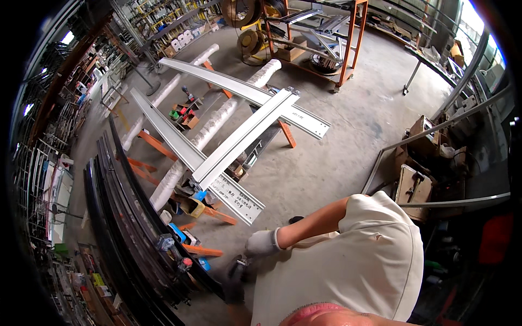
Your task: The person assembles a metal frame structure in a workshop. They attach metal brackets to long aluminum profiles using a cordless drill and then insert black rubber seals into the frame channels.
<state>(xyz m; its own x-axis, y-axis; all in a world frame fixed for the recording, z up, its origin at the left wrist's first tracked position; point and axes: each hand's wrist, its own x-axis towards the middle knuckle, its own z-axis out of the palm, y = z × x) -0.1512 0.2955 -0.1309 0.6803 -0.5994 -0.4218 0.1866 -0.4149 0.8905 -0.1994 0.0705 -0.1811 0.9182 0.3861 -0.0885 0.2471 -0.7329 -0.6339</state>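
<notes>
My right hand (263, 243), in a pale grey glove, is bent down in front of my body, with its fingertips hidden. Just below it is my left hand (234, 287), in a dark glove and partly lost in shadow. Its fingers seem closed around a small dark object with a shiny metal part (240, 262), too small to name. Ahead of my hands, a white metal profile (244, 138) lies across two long white channel profiles, the left one (168, 133) and the right one (234, 87). Handwriting marks the left channel's near end.
Padded white rails (209, 130) on orange trestles (157, 145) support the profiles. Long dark profiles (117, 217) lie on the left. An orange rack (353, 46) with cable reels (251, 42) stands beyond. A cordless drill (187, 92) sits among small boxes. Cartons (416, 185) are at right.
</notes>
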